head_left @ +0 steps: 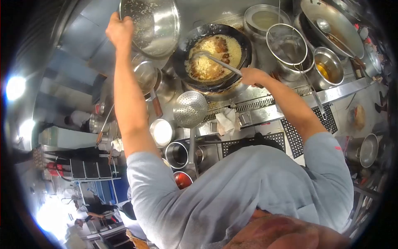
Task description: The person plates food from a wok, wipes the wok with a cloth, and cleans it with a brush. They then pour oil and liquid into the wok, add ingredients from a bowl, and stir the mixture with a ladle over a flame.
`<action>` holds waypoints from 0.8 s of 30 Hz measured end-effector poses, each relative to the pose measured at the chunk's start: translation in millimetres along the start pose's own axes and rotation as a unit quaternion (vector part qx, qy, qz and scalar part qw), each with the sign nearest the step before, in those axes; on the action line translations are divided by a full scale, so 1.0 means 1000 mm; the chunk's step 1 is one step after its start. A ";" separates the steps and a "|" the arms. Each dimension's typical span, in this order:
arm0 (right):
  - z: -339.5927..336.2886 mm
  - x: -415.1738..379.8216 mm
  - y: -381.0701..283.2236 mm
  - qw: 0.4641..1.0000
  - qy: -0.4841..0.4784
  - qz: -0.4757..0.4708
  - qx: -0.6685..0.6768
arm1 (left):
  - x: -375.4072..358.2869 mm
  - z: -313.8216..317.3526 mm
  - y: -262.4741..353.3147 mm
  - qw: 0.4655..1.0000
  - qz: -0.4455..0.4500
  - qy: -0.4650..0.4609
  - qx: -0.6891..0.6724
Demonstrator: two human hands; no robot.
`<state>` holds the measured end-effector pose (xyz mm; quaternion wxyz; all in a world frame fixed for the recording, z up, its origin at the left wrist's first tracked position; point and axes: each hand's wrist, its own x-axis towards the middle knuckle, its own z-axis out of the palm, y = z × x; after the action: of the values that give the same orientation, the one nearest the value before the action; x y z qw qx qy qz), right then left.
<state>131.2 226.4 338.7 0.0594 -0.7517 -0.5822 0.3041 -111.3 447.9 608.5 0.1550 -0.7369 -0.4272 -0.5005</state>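
My left hand (119,31) is raised and grips the rim of a steel mixing bowl (154,25), which is tilted beside the wok and has pale grains stuck to its inside. A black wok (244,45) on the burner holds yellowish rice with brown pieces at its far side. My right hand (252,76) is closed on the handle of a long metal ladle (219,62), whose scoop rests in the rice. My grey-sleeved arms and chest fill the lower part of the view.
A perforated skimmer (190,108) and a white cloth (227,121) lie at the stove's front edge. A wire strainer (287,43), a pot of oil (329,66) and a second wok (331,25) stand to the right. Small seasoning bowls (161,133) sit to the left.
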 end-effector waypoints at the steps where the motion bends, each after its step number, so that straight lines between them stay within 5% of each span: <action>1: 0.001 -0.005 0.010 1.000 -0.006 0.014 0.002 | 0.004 -0.002 -0.010 1.000 -0.001 0.004 0.026; 7: -0.032 -0.052 0.007 0.992 -0.004 0.042 -0.116 | 0.009 -0.028 -0.024 0.997 -0.069 -0.003 -0.033; 12: -0.059 -0.128 -0.035 0.974 0.150 0.082 -0.148 | 0.010 -0.028 -0.041 0.996 -0.045 0.001 -0.082; 20: 0.026 -0.081 -0.018 0.987 0.066 0.102 -0.107 | -0.002 -0.019 -0.031 0.991 -0.039 -0.007 -0.129; 22: 0.036 -0.080 -0.025 0.993 0.002 0.088 0.082 | -0.005 -0.018 -0.035 0.985 -0.090 -0.039 -0.144; 24: 0.078 -0.100 0.029 0.918 0.097 0.007 0.385 | -0.012 -0.017 -0.039 0.979 -0.095 -0.024 -0.178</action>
<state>100.5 105.2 302.3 0.3978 -0.7004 -0.4068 0.4308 -154.4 454.0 598.0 -0.0371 -0.7207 -0.4028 -0.5631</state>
